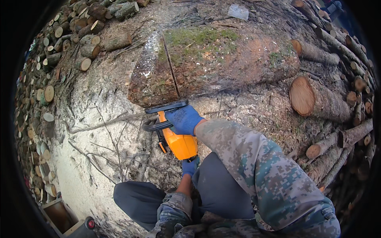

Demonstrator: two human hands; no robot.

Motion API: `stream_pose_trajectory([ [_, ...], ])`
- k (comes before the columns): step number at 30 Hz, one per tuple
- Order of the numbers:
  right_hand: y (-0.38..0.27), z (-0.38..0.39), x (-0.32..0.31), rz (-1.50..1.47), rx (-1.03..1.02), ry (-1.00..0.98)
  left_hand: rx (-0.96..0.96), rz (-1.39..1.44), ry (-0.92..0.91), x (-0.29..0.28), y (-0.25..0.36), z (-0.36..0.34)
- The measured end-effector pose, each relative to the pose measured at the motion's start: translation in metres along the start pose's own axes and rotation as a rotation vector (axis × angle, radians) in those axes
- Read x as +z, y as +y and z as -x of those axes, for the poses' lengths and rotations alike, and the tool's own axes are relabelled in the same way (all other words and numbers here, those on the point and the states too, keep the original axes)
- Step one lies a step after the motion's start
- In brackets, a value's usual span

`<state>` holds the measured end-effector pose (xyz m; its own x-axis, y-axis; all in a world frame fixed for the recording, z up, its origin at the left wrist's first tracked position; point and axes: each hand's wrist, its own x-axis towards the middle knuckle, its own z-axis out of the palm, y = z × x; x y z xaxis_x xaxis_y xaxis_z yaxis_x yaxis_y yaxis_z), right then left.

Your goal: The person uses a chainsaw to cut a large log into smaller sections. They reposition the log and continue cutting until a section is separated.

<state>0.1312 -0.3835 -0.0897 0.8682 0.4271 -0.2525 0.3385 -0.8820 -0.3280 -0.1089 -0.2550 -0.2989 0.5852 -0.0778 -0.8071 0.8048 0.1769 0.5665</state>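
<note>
An orange and black chainsaw (180,144) stands against the near side of a thick mossy log (222,59). My right hand (183,119), in a blue glove, is closed around its front handle, just behind the black hand guard (166,106). Lower down, my left hand (189,166), also gloved in blue, grips the rear end of the saw; its fingers are mostly hidden. A narrow dark cut (170,65) runs across the log in line with the saw. No bar shows clearly.
Stacked cut logs (51,59) line the left side. At right lie a thick log (317,99) and several thinner ones. Thin branches (113,139) and pale sawdust (79,170) cover the ground left of my knees. A wooden box (59,216) is at lower left.
</note>
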Motion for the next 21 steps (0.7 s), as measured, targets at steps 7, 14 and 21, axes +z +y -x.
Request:
stream_pose_trajectory([
  [7, 0.028, 0.007, 0.028, -0.010, -0.006, 0.162, 0.034, -0.077, 0.027, 0.012, -0.044, -0.028],
  [14, -0.009, -0.022, -0.024, -0.016, 0.008, 0.024, 0.027, -0.108, -0.067, -0.063, -0.059, -0.074],
  [21, -0.003, -0.026, -0.049, 0.105, -0.005, 0.100, -0.078, 0.188, -0.125, -0.065, -0.038, -0.025],
])
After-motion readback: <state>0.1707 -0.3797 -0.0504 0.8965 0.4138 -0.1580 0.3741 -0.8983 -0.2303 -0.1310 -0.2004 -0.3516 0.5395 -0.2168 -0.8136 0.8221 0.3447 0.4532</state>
